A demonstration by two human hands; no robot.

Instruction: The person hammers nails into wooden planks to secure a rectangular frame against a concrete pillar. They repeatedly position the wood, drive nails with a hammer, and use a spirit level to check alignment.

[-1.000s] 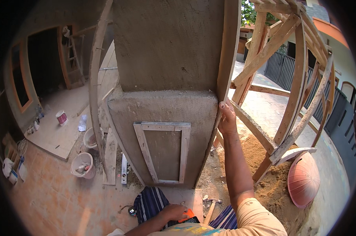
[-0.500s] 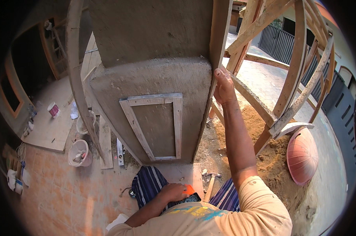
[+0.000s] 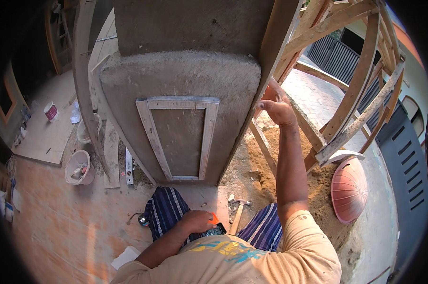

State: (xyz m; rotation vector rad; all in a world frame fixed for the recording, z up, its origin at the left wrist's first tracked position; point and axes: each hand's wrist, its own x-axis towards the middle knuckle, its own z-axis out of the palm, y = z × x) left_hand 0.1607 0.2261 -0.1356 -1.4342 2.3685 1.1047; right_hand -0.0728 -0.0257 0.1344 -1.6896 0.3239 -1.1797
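My right hand (image 3: 278, 108) is raised at the right edge of a grey plastered pillar (image 3: 181, 78). Its thumb and bent fingers close around the edge of an upright wooden board (image 3: 275, 47) there; the fingertips are partly hidden. Low in front of me, my left hand (image 3: 198, 221) is closed on an orange object (image 3: 215, 219), whose kind I cannot make out. Just under it sits a dark container (image 3: 217, 230) with small greyish pieces inside. A wooden frame (image 3: 180, 102) is set on the pillar's face. Beside my knee lies a claw hammer (image 3: 237, 215).
Timber framing (image 3: 344, 113) stands close to the right of my arm. Behind it are a sand heap (image 3: 263, 158) and a pink domed cover (image 3: 349, 191). On the left are a bucket (image 3: 80, 169), a spirit level (image 3: 129, 166) and a leaning plank (image 3: 88, 90).
My right hand has moved lower along the board's edge, and its thumb now points left rather than up. The left hand stays at the orange object. The whole view has shifted slightly.
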